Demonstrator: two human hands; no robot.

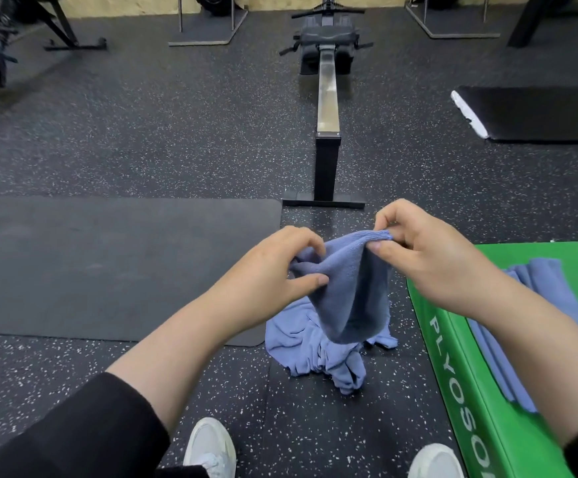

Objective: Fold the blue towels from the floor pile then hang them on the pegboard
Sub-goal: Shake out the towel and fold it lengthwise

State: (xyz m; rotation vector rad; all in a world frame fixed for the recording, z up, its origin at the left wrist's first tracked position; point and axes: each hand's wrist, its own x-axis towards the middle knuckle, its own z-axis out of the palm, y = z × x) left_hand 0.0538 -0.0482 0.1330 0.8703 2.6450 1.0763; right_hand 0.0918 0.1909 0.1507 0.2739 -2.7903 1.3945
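Note:
A blue towel (349, 288) hangs in the air between both hands, above the floor. My left hand (273, 267) pinches its left edge between thumb and fingers. My right hand (425, 250) pinches the top right corner, a little higher. Under it a crumpled pile of blue towels (315, 353) lies on the speckled black floor. More blue towels (542, 322), folded into long strips, lie on the green plyo box (453, 381) at the right, partly hidden by my right forearm. No pegboard is in view.
A black mat (108, 267) lies on the floor at the left. A rowing machine (327, 108) runs away from me straight ahead. Another black mat (535, 112) sits far right. Rack bases stand along the back wall. My white shoes (210, 450) are at the bottom.

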